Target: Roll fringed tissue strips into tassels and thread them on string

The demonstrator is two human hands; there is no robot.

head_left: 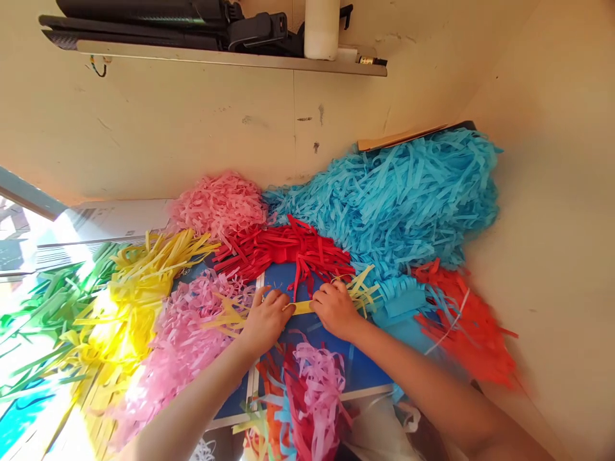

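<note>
Between my hands stretches a flat yellow paper strip (302, 308) with fringed ends that fan out past both fists. My left hand (270, 319) has its fingers curled around the strip's left part. On its right part my right hand (335, 308) is closed in the same way. Both hands are low over the blue tabletop (331, 358). Just behind them lies red paper fringe (288, 246). Close to my body, a bundle of pink, red, orange and blue tassels (314, 390) hangs over the table's front edge.
Blue shredded paper (398, 198) is heaped at the back right, with orange-red fringe (471, 326) beside it. Pink (221, 205), lilac (192, 326), yellow (134, 301) and green fringe (52, 301) fill the left. A wall shelf (230, 59) holds black items and a white bottle (321, 29).
</note>
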